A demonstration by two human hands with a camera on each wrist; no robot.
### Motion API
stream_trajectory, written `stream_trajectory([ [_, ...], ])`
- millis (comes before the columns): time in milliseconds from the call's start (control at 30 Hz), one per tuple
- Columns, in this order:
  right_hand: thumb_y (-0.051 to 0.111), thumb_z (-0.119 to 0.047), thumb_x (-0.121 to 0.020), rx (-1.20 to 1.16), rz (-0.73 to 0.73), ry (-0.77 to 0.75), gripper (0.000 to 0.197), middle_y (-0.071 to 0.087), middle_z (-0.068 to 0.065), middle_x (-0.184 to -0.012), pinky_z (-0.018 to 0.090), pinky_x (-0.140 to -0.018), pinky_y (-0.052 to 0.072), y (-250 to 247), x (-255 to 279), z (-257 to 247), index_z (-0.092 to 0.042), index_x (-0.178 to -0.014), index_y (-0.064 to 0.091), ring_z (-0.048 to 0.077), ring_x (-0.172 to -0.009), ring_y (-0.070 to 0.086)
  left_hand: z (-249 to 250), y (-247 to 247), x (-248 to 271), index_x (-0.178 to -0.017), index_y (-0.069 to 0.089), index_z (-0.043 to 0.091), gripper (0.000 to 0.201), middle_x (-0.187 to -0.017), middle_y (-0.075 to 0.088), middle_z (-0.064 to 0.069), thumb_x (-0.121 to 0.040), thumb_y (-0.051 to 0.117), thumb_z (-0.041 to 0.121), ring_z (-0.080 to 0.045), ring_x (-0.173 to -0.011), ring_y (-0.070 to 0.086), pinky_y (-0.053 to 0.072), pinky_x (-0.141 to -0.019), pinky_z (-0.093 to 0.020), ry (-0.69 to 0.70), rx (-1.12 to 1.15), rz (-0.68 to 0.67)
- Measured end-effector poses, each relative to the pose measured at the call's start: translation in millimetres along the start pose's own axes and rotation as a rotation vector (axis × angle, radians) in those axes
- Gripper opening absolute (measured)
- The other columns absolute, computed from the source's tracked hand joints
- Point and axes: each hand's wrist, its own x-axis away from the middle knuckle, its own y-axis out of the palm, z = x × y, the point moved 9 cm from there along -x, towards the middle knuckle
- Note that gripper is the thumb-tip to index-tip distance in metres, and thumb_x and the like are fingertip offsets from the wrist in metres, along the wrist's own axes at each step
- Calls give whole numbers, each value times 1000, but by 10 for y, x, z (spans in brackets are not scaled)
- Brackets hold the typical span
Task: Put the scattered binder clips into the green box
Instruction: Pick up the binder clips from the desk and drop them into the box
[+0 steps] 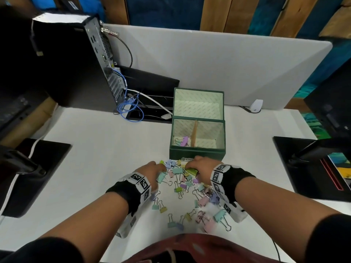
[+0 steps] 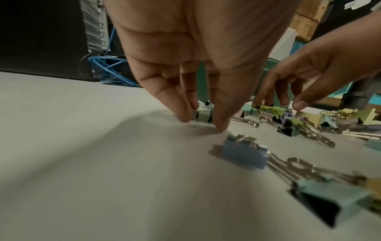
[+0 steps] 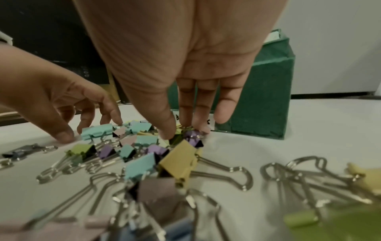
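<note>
Pastel clips (image 1: 182,184) lie heaped before the green box (image 1: 197,151), left hand (image 1: 152,170) pinching one, right hand (image 1: 199,165) seemingly pinching another (blurry), so tangled wire handles could drag extras up and drop them short.

Setting: office workstation.
Evidence: white worktop (image 1: 95,149), grey partition screen (image 1: 209,63), desktop computer tower (image 1: 62,59) with blue network cables (image 1: 131,109).

Black wristbands (image 1: 123,190) — checkered marker tags (image 1: 141,184)
</note>
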Motion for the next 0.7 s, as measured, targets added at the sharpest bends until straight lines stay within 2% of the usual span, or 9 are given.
stream_trajectory([
  [67, 64, -13, -81, 30, -10, -19, 55, 47, 8, -125, 39, -92, 49, 13, -7, -6, -33, -129, 47, 29, -111, 52, 21, 2, -11, -127, 47, 35, 63, -118, 49, -1, -74, 63, 6, -23, -105, 57, 50, -92, -34, 18, -3, 18],
  [167, 62, -3, -78, 30, -9, -9, 56, 47, 9, -127, 37, -90, 49, 37, -17, 22, -27, -127, 49, 29, -110, 53, 15, -3, -20, -124, 50, 37, 62, -116, 50, 1, -73, 67, 6, -22, -102, 57, 51, -91, -35, 17, -19, 43],
  [267, 61, -4, -80, 20, -11, 6, 54, 46, 10, -128, 35, -89, 48, 56, -24, 54, -22, -130, 48, 30, -110, 55, 1, -10, -32, -124, 50, 34, 61, -117, 52, 2, -72, 69, 8, -22, -104, 57, 51, -92, -35, 9, -24, 49],
  [367, 63, -1, -78, 37, -13, 28, 57, 45, 10, -130, 35, -91, 49, 87, -47, 94, -21, -130, 47, 30, -110, 56, -2, -10, -31, -123, 51, 32, 54, -121, 52, 2, -76, 64, 9, -21, -107, 57, 49, -94, -32, 16, -16, 55],
  [467, 61, 2, -77, 5, 12, 26, 51, 45, 11, -124, 34, -86, 50, 78, -41, 103, -19, -122, 50, 30, -103, 58, -10, -7, -19, -121, 52, 30, 48, -123, 51, 4, -78, 63, 12, -17, -107, 55, 46, -92, -26, 17, 15, 54],
  [567, 56, 6, -75, -77, 54, 19, 42, 44, 8, -115, 32, -78, 49, 57, -15, 131, -18, -109, 53, 30, -95, 58, 8, -22, -2, -118, 54, 28, 45, -118, 53, 5, -76, 67, 16, -12, -95, 51, 42, -83, -20, 22, 81, 36],
  [700, 57, 6, -74, -241, 74, 40, 34, 42, 1, -103, 25, -71, 43, 44, 16, 216, -17, -100, 55, 23, -89, 54, 22, -74, -2, -109, 60, 25, 39, -99, 52, 9, -73, 73, 18, -8, -79, 52, 44, -73, -18, 38, 255, 12],
])
